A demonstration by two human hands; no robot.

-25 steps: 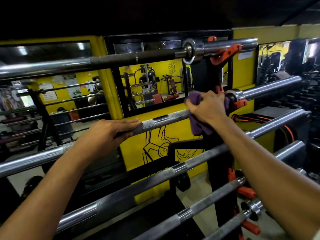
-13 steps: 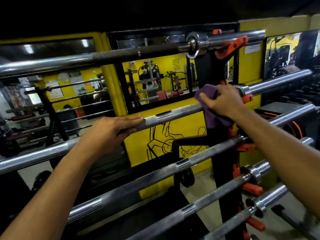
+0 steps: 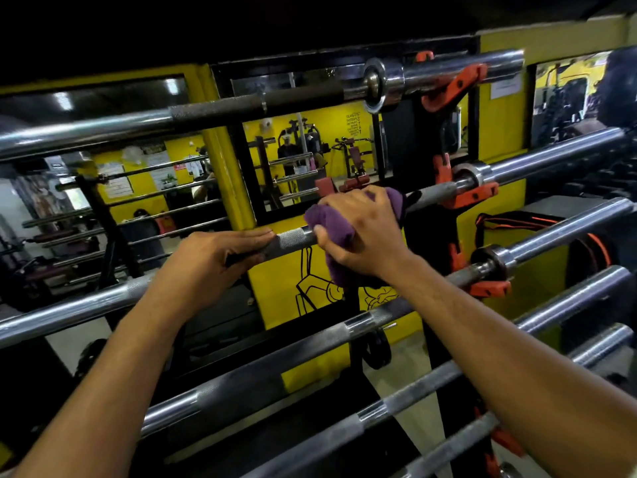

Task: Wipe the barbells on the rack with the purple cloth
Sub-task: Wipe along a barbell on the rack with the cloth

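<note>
Several barbells lie across a rack (image 3: 434, 236), stacked in tiers that slant from lower left to upper right of the frame.

Second barbell from the top (image 3: 293, 239): chrome, with a knurled grip section showing at frame centre between the two hands. Its sleeve and collar sit at the right, resting on an orange hook (image 3: 472, 198).

Purple cloth (image 3: 331, 224): bunched and draped over this bar at frame centre, a fold hanging below the bar. It lies under the right hand.

Right hand (image 3: 362, 232): centre of frame, fingers curled over the top of the cloth and thumb tucked under at the left, clamping cloth against bar.

Left hand (image 3: 213, 260): just left of centre, wrapped on the same bar, fingers lying over the top and close together, thumb beneath. The gap between the two hands is short.

Top barbell (image 3: 241, 108): dark knurled middle, chrome ends, heavy collar at upper right of centre, held on another orange hook (image 3: 455, 88).

Lower barbells: third (image 3: 310, 343), fourth (image 3: 413, 395) and a fifth (image 3: 458, 443) toward the bottom right, each apart from both hands.

Behind the rack: yellow wall (image 3: 286, 274) with a black line drawing, and black-framed mirrors (image 3: 310, 150) reflecting gym machines.
</note>
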